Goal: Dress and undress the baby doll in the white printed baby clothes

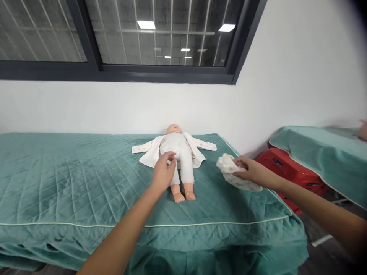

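Observation:
A baby doll point(174, 143) lies on its back on the green quilted bed cover point(86, 175), head toward the wall and bare feet toward me. It has a white top and white trousers, and an open white jacket point(150, 154) is spread beneath it with both sleeves out to the sides. My left hand point(164, 172) is over the doll's leg, fingers curled together near its hip; what they pinch is too small to make out. Right of the doll, my right hand point(249, 170) grips a bunched white cloth point(229, 172) above the bed.
A white wall and a dark-framed window point(169, 74) stand behind the bed. To the right are a red plastic object point(289, 168) and another green-covered bed point(323, 152), with part of a person's hand point(362, 130) at the far right edge.

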Demonstrator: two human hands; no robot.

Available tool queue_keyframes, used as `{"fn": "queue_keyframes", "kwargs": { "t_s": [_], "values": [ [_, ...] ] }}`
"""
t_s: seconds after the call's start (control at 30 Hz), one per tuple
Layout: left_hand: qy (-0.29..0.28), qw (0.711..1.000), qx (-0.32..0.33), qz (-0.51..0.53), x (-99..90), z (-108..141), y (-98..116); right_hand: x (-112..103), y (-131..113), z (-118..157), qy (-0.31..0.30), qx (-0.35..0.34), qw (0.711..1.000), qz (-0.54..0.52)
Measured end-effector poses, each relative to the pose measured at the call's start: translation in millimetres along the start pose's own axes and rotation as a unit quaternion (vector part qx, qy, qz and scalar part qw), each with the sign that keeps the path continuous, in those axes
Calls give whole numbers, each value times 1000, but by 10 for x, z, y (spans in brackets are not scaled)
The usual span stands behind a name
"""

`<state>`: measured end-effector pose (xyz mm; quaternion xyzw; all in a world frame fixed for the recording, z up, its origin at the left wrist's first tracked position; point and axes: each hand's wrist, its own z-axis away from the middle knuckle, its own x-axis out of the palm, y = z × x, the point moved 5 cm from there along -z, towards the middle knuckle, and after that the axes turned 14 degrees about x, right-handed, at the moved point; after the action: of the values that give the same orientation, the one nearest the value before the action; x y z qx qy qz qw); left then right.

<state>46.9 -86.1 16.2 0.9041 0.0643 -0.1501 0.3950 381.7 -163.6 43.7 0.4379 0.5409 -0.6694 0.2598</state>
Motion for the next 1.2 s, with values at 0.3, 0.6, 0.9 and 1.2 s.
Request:
{"fn": "queue_keyframes", "kwargs": {
  "t_s": [0.3,0.6,0.9,1.2],
  "values": [
    [-151,969,71,179,12,-245,1392,-397,-1922,795,-167,-245,953,-57],
    [-129,983,111,75,-865,-397,1661,-792,-2344,805,-90,-281,950,-104],
    [121,973,171,98,-1251,-474,1908,-1122,-2797,1173,25,-407,905,-123],
    [188,959,211,35,-1471,-392,1941,-836,-2837,1108,-16,-444,895,-33]
  ]
}}
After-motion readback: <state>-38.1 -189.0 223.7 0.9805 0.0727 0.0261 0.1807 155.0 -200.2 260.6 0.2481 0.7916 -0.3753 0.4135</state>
